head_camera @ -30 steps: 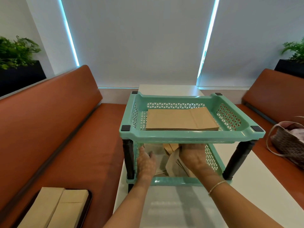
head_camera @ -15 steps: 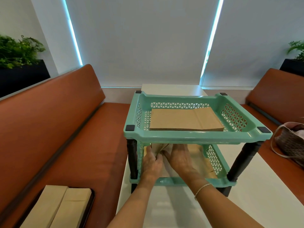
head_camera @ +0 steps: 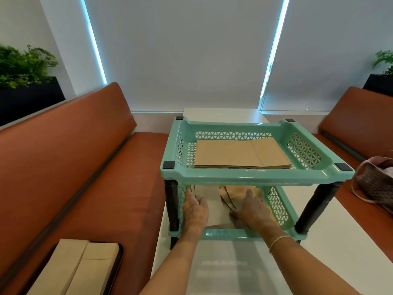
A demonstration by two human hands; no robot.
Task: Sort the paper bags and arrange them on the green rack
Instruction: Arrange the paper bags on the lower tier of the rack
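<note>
Both hands reach into the lower tier of the green rack (head_camera: 257, 173) on the table (head_camera: 350, 241), left hand (head_camera: 194, 209) and right hand (head_camera: 254, 206) lying flat with straight fingers on loose paper bags (head_camera: 236, 193), apparently squaring them, beneath the neat stack (head_camera: 241, 154) above.

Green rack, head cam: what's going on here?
A person has both hands inside the lower shelf of the green rack, which stands on a white table. The left hand and right hand lie flat on loose paper bags there. A tidy stack of bags fills the top shelf. More bags sit on a dark tray on the left bench.
</note>
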